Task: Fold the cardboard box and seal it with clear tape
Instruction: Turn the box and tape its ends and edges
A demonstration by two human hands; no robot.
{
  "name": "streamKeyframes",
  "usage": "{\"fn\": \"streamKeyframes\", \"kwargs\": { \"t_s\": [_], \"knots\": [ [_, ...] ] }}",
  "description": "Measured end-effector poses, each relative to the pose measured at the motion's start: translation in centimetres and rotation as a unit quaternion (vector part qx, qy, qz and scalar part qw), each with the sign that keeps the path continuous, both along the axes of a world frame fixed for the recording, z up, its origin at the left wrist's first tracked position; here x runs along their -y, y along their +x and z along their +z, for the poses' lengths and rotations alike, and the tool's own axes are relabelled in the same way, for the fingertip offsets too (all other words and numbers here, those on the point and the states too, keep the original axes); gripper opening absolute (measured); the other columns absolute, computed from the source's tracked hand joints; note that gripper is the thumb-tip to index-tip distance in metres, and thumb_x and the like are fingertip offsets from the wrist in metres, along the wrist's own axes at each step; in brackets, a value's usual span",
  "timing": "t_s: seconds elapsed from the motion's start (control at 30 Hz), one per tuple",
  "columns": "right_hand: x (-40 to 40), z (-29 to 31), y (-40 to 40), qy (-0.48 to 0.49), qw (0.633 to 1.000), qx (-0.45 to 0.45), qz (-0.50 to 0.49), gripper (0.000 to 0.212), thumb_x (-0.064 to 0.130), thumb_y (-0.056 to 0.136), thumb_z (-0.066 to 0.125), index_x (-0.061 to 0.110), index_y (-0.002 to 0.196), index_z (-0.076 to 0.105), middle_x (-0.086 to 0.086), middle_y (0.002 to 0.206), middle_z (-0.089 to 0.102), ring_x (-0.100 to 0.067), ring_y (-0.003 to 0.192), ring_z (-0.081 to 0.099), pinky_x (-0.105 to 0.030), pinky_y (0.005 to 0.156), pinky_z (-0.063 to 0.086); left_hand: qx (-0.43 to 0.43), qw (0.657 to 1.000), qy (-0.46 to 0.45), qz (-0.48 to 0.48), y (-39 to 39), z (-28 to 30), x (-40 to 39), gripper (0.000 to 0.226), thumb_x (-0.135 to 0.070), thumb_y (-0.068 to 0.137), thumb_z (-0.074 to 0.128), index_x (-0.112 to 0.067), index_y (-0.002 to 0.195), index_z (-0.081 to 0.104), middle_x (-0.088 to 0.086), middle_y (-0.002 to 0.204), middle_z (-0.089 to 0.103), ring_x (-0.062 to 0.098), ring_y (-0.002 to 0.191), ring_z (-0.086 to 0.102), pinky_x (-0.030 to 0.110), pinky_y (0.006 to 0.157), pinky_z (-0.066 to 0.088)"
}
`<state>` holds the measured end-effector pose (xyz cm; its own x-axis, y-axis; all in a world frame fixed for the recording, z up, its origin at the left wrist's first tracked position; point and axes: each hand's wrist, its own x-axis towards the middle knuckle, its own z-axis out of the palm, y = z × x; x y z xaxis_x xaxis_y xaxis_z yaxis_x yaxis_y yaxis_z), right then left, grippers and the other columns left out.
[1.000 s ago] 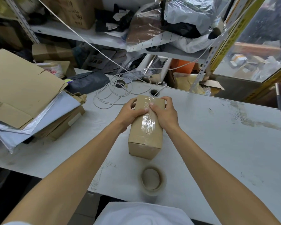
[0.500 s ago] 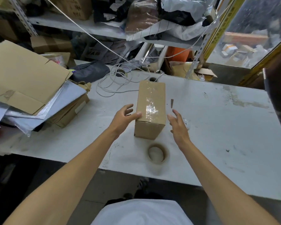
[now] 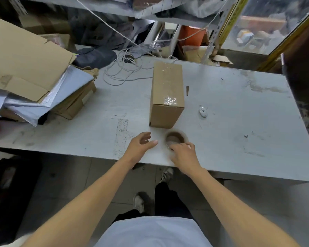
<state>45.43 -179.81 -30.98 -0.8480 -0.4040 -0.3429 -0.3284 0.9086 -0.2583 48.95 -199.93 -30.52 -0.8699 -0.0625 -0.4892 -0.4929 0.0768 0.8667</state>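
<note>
Cardboard box (image 3: 167, 94) sits closed mid-table, lying lengthwise away from the person, clear tape shining along its top seam. Folding looks done; top seal looks done; other seams hidden, can't tell. Tape roll (image 3: 175, 139) lies flat just in front of the box. Right hand (image 3: 184, 154) touches the roll's near rim, fingers curled onto it; full grip unclear. Left hand (image 3: 141, 144) hovers beside it, fingers loosely spread, holding nothing. Table (image 3: 239, 122) also carries a coiled white cable (image 3: 121, 72) behind, a stack of flat cardboard (image 3: 25, 56) left, and a small white disc (image 3: 203, 111) right. Nothing blocks the box.
</note>
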Motion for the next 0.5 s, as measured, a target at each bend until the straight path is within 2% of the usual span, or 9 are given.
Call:
{"fn": "streamKeyframes", "kwargs": {
  "t_s": [0.07, 0.17, 0.23, 0.3, 0.37, 0.5],
  "knots": [
    [-0.3, 0.6, 0.1, -0.033, 0.999, -0.007, -0.026, 0.033, 0.018, 0.095, 0.054, 0.026, 0.126, 0.061, 0.003, 0.114, 0.068, -0.019, 0.119, 0.056, -0.033, 0.113, 0.017, -0.01, 1.0, -0.01, -0.016, 0.3, 0.5, -0.1, 0.062, -0.036, 0.087, 0.075, -0.022, 0.142, 0.05, -0.002, 0.142, 0.054, 0.013, 0.13, 0.051, 0.027, 0.099, 0.04],
    [-1.2, 2.8, 0.7, -0.137, 0.988, 0.037, -0.069, 0.035, 0.022, 0.101, 0.051, 0.018, 0.135, 0.057, 0.001, 0.134, 0.061, -0.017, 0.128, 0.05, -0.04, 0.121, 0.015, -0.037, 0.997, -0.038, -0.049, 1.1, 1.5, 0.2, 0.07, -0.036, 0.083, 0.078, -0.026, 0.144, 0.047, -0.008, 0.146, 0.05, 0.01, 0.133, 0.048, 0.033, 0.109, 0.04],
    [-1.8, 4.4, 1.7, -0.204, 0.972, 0.068, -0.09, 0.035, 0.022, 0.101, 0.053, 0.016, 0.136, 0.057, 0.002, 0.135, 0.06, -0.017, 0.124, 0.048, -0.04, 0.117, 0.025, -0.063, 0.994, -0.062, -0.071, 1.7, 2.4, 0.1, 0.075, -0.035, 0.08, 0.08, -0.03, 0.146, 0.044, -0.012, 0.148, 0.047, 0.006, 0.135, 0.044, 0.033, 0.112, 0.038],
    [-2.3, 5.6, 2.8, -0.222, 0.968, 0.078, -0.081, 0.036, 0.021, 0.1, 0.055, 0.016, 0.135, 0.057, 0.004, 0.133, 0.06, -0.016, 0.121, 0.049, -0.032, 0.111, 0.032, -0.085, 0.99, -0.075, -0.083, 2.4, 3.3, -0.3, 0.077, -0.032, 0.079, 0.081, -0.033, 0.146, 0.042, -0.016, 0.148, 0.046, 0.002, 0.135, 0.042, 0.028, 0.113, 0.037],
    [-2.6, 6.4, 3.7, -0.229, 0.967, 0.078, -0.076, 0.037, 0.023, 0.1, 0.055, 0.017, 0.137, 0.056, 0.005, 0.134, 0.058, -0.012, 0.122, 0.049, -0.024, 0.105, 0.033, -0.109, 0.987, -0.084, -0.081, 3.0, 4.0, -0.9, 0.078, -0.03, 0.079, 0.082, -0.034, 0.147, 0.042, -0.019, 0.146, 0.047, -0.002, 0.134, 0.042, 0.023, 0.112, 0.036],
    [-2.9, 7.2, 4.9, -0.242, 0.965, 0.071, -0.075, 0.038, 0.025, 0.1, 0.056, 0.018, 0.137, 0.056, 0.007, 0.134, 0.058, -0.003, 0.117, 0.046, -0.021, 0.104, 0.033, -0.148, 0.98, -0.123, -0.059, 4.0, 4.7, -2.2, 0.072, -0.032, 0.079, 0.082, -0.033, 0.143, 0.049, -0.02, 0.142, 0.052, -0.002, 0.13, 0.048, 0.018, 0.107, 0.039]
  ]
}}
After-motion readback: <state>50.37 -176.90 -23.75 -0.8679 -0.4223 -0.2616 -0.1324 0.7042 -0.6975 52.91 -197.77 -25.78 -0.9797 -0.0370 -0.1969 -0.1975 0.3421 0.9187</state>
